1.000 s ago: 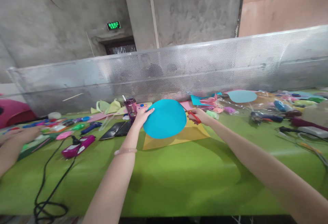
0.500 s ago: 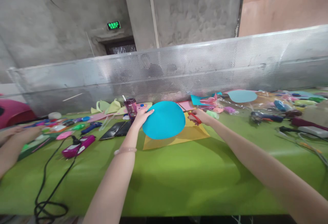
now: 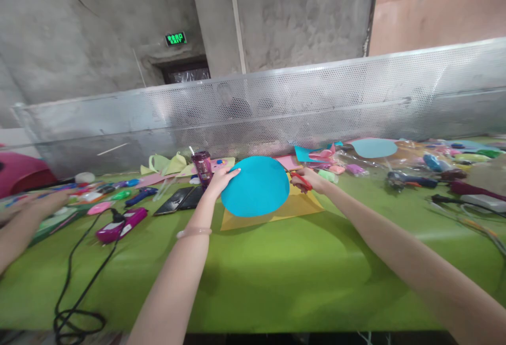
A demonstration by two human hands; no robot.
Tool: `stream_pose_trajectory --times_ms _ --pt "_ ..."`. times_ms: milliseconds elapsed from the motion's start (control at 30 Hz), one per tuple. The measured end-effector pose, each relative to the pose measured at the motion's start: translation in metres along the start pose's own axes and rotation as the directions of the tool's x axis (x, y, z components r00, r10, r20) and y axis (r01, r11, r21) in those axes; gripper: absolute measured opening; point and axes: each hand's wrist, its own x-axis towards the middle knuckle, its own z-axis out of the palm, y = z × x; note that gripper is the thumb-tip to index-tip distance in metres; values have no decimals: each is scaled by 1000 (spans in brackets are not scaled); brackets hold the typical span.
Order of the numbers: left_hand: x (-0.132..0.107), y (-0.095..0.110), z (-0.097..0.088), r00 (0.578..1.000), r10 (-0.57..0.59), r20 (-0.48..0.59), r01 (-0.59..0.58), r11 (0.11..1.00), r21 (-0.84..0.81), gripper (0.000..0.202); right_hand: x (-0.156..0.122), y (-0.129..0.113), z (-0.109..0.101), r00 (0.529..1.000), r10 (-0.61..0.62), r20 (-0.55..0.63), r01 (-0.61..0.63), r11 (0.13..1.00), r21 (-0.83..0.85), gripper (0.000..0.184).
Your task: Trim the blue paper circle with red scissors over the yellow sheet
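Observation:
My left hand pinches the left edge of a round turquoise paper sheet and holds it up above a yellow sheet lying on the green table. My right hand is closed on red-handled scissors at the right edge of the turquoise sheet. A purple tumbler with a straw stands just left of my left hand.
A black phone, a magenta glue gun with a black cord, and craft scraps lie at the left. Another person's arm reaches in from the far left. Tools and coloured pieces crowd the right. A perforated metal screen backs the table.
The turquoise sheet has turned slightly in my left hand and shifted a little right. The other person's hand at the left has moved slightly.

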Motion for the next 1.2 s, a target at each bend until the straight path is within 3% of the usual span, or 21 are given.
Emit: stream_pose_trajectory --times_ms 1200 --pt "0 -1 2 1000 26 11 -26 1000 -6 42 9 9 -2 999 -38 -1 38 999 -12 15"
